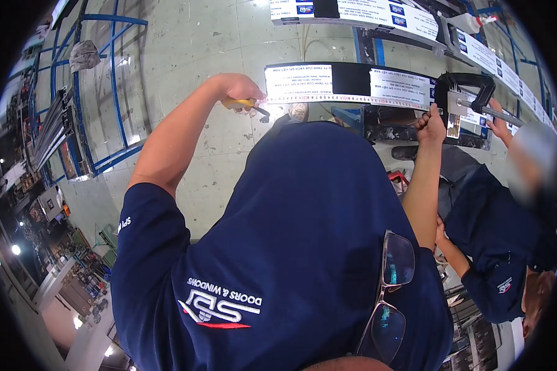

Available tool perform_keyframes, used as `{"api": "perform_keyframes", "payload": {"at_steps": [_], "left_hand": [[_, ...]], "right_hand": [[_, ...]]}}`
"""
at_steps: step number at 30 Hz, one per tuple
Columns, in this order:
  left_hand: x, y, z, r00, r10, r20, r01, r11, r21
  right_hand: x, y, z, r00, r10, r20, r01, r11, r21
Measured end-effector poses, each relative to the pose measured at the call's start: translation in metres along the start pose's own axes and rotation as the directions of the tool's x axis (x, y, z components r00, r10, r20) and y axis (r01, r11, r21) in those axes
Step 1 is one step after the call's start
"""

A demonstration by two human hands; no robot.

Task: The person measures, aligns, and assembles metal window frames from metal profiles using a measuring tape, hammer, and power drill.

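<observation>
My left hand [235, 91] is closed round a yellow tape measure [238, 103] at the left end of a long profile covered in white printed film [297, 80]. The tape's blade [353, 99] is drawn out along the profile's near edge. At its other end, my right hand [431, 127] pinches the blade close to a black clamp [467, 86]. Just beyond my right fingers, a metal plate [455, 117] sits under the clamp. The exact tip of the blade is hard to make out.
Another person's hand [500, 123] is by the clamp's screw bar at the right. More film-wrapped profiles [353, 13] lie on racks at the back. Blue metal frames [114, 80] stand at the left. Glasses [390, 290] hang on my shirt.
</observation>
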State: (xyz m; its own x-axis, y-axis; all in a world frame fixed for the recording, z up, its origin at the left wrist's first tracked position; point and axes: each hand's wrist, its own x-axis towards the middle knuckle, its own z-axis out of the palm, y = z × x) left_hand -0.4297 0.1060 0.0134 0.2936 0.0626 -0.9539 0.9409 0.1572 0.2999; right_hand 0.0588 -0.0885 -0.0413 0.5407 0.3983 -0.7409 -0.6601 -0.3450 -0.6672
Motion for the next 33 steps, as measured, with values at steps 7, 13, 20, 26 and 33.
{"api": "perform_keyframes", "payload": {"at_steps": [7, 13, 20, 26, 33], "left_hand": [[0.001, -0.002, 0.0, 1.0, 0.024, -0.011, -0.023, 0.998, 0.052], [-0.002, -0.001, 0.001, 0.998, 0.024, -0.05, -0.02, 0.998, 0.067], [-0.001, -0.003, 0.003, 0.998, 0.015, -0.054, -0.013, 1.0, 0.025], [0.0, -0.005, 0.002, 0.991, 0.121, -0.057, -0.108, 0.976, 0.187], [0.006, -0.01, 0.002, 0.992, 0.107, -0.062, -0.091, 0.97, 0.224]], "right_hand": [[-0.004, -0.001, 0.004, 0.999, -0.013, -0.029, 0.013, 1.0, 0.0], [-0.004, -0.001, 0.005, 0.999, -0.018, -0.043, 0.018, 1.0, -0.007], [-0.007, -0.003, 0.006, 0.999, -0.012, -0.049, 0.01, 0.999, -0.035], [-0.006, -0.005, 0.004, 0.999, 0.0, -0.04, -0.002, 0.999, -0.045], [-0.004, -0.006, 0.004, 0.996, 0.017, -0.084, -0.02, 0.999, -0.039]]}}
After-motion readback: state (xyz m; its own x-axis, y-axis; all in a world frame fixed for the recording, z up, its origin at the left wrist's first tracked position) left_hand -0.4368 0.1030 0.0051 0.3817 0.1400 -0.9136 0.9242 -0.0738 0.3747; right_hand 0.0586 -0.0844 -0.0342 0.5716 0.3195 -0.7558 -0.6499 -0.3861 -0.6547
